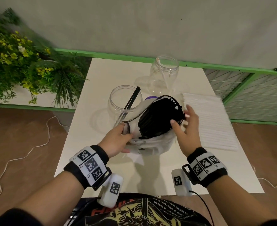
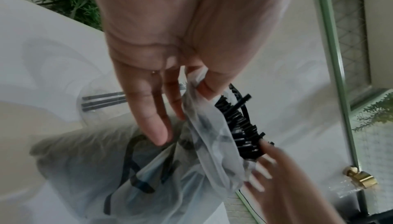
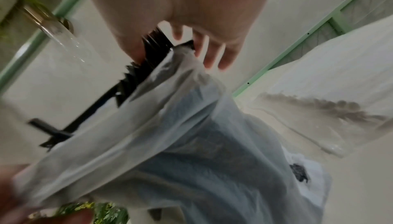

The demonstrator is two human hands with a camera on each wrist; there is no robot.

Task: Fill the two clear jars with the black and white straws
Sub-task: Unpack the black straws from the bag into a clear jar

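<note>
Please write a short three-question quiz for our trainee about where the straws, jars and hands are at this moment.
1. True or false: the nearer clear plastic jar already holds a few black straws.
2. Which hand pinches the rim of the translucent plastic bag?
A. the left hand
B. the right hand
C. neither
3. Fill in: the flat pack of white straws lies on the white table to the ____ of the bag.

Key:
1. True.
2. A; the right hand's thumb instead presses the bundle of black straws in the bag.
3. Right.
</note>
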